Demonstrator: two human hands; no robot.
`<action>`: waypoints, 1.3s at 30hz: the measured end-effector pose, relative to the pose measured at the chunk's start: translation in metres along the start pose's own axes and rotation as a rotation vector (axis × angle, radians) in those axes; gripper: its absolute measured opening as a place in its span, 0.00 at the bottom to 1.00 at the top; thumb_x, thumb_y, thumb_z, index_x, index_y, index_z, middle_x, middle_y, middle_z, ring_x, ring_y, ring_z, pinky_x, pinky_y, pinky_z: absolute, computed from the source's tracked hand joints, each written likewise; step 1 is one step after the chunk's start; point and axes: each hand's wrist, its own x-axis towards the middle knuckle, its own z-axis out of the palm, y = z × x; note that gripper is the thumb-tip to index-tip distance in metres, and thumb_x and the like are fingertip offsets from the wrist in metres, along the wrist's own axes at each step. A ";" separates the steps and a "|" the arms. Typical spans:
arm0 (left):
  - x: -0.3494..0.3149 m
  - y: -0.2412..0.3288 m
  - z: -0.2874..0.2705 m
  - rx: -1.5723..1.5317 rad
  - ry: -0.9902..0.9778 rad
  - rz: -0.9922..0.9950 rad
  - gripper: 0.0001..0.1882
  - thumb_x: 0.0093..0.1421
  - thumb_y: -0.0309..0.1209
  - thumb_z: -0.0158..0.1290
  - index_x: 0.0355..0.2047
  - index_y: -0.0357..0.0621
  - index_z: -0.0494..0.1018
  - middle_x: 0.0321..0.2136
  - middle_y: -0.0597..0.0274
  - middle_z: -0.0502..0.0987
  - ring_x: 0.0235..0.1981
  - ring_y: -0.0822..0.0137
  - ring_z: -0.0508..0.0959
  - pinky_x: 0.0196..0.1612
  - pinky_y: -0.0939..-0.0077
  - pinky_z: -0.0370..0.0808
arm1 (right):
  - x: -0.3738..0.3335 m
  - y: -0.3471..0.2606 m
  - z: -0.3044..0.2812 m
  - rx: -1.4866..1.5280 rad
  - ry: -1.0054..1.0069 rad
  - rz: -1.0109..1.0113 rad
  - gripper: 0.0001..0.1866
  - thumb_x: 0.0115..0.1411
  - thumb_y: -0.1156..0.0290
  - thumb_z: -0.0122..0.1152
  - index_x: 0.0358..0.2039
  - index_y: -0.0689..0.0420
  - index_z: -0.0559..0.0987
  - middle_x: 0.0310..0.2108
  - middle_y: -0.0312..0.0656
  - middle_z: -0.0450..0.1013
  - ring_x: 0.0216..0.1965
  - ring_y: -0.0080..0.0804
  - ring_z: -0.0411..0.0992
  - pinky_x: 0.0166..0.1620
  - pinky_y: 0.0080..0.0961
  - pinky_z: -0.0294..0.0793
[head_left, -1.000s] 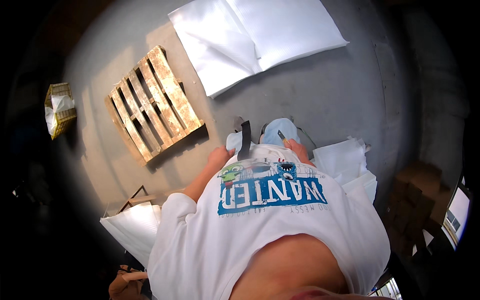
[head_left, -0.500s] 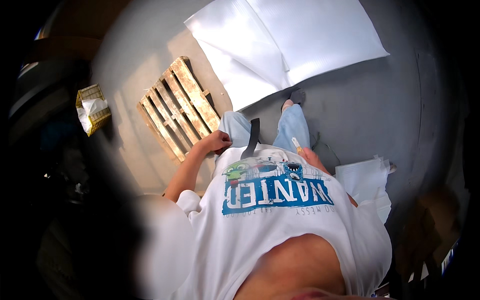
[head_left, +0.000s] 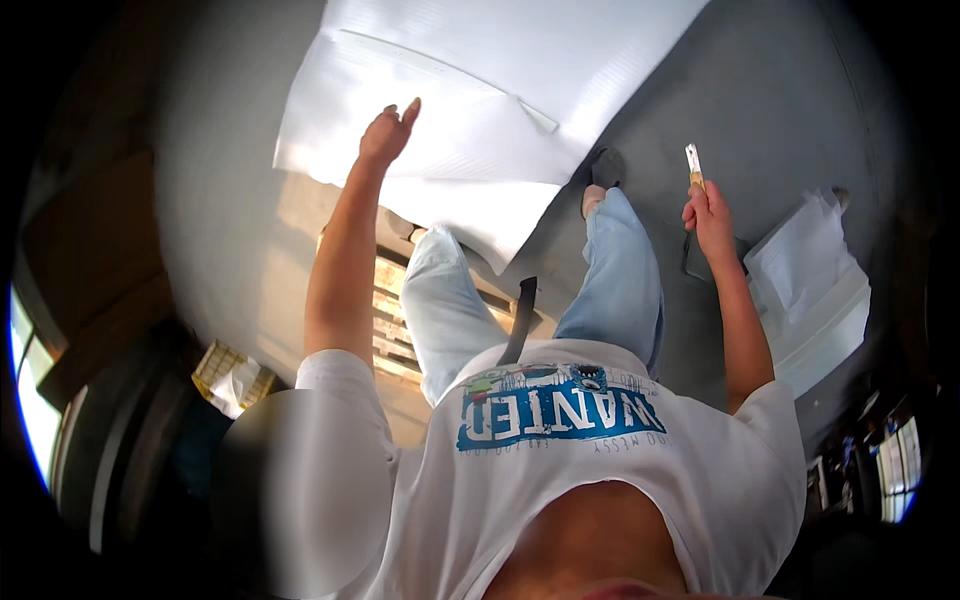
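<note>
Over the big white foam sheets (head_left: 440, 120) my left hand (head_left: 388, 135) is stretched out, thumb apart from the fingers. It holds nothing; I cannot tell if it touches the sheet. The sheets overlap, and a long slit or edge runs across the upper one. Out to the right, my right hand (head_left: 710, 215) is closed around the handle of what looks like a utility knife (head_left: 693, 165), its pale metallic end pointing away from me. Grey floor lies beneath that hand.
A wooden pallet (head_left: 395, 330) lies by my left leg, partly under the sheets. Smaller white sheets (head_left: 815, 300) are stacked at the right, next to a dark cord or strap (head_left: 688, 258). A yellow crate (head_left: 235, 380) with white material stands far left.
My left hand has left my thigh and reached forward over the foam sheets. My right hand has swung forward and right with the utility knife. I have moved closer to the sheets.
</note>
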 end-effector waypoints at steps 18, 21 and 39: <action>0.038 -0.121 0.207 -0.027 0.648 0.364 0.20 0.64 0.48 0.51 0.47 0.48 0.74 0.40 0.55 0.78 0.38 0.54 0.77 0.39 0.59 0.74 | 0.230 0.056 0.286 -0.234 -0.192 -0.145 0.16 0.69 0.60 0.46 0.41 0.60 0.74 0.38 0.38 0.79 0.36 0.22 0.75 0.39 0.21 0.71; 0.085 -0.113 0.198 -0.197 0.391 0.126 0.33 0.66 0.58 0.39 0.53 0.43 0.71 0.43 0.45 0.77 0.46 0.47 0.76 0.49 0.56 0.71 | 0.245 0.070 0.310 -0.148 -0.176 -0.091 0.17 0.67 0.59 0.46 0.41 0.61 0.74 0.38 0.38 0.79 0.37 0.25 0.76 0.40 0.24 0.73; 0.018 -0.174 0.245 -0.178 -0.094 0.215 0.14 0.63 0.41 0.51 0.42 0.45 0.75 0.36 0.54 0.78 0.37 0.51 0.79 0.38 0.60 0.78 | 0.298 -0.042 0.394 0.142 -0.503 -0.009 0.13 0.68 0.61 0.48 0.38 0.58 0.75 0.22 0.32 0.68 0.23 0.18 0.65 0.28 0.19 0.67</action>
